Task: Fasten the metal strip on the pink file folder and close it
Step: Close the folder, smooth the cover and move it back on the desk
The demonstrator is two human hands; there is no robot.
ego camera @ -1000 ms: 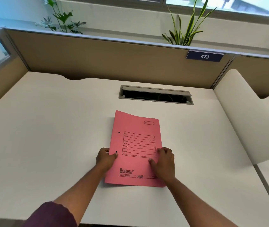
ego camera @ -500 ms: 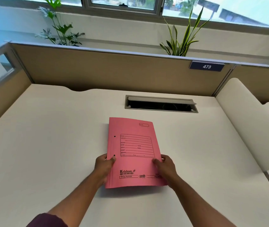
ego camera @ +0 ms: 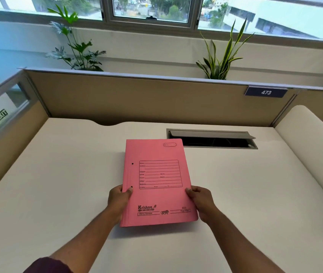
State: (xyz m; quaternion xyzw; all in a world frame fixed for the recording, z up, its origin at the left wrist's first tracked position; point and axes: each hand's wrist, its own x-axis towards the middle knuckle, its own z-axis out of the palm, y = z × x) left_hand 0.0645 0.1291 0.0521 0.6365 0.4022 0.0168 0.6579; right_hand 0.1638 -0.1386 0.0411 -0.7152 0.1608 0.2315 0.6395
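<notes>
The pink file folder (ego camera: pixel 157 180) is closed, its printed cover facing up, over the middle of the white desk (ego camera: pixel 58 184). Two punch holes show along its left edge. My left hand (ego camera: pixel 118 201) grips the folder's lower left edge, thumb on top beside the lower hole. My right hand (ego camera: pixel 200 201) grips the lower right edge, thumb on the cover. The folder's near end looks slightly raised off the desk, with a shadow beneath it. No metal strip is visible; the inside of the folder is hidden.
An open grey cable slot (ego camera: pixel 211 138) is set in the desk behind the folder. A beige partition (ego camera: pixel 146 99) with a "473" plate (ego camera: pixel 266 92) borders the back. A white divider (ego camera: pixel 312 146) rises at the right. Plants stand behind the partition.
Both hands slid from lying on the cover to gripping the folder's side edges. The folder straightened and its near end lifted. The head view tilted up.
</notes>
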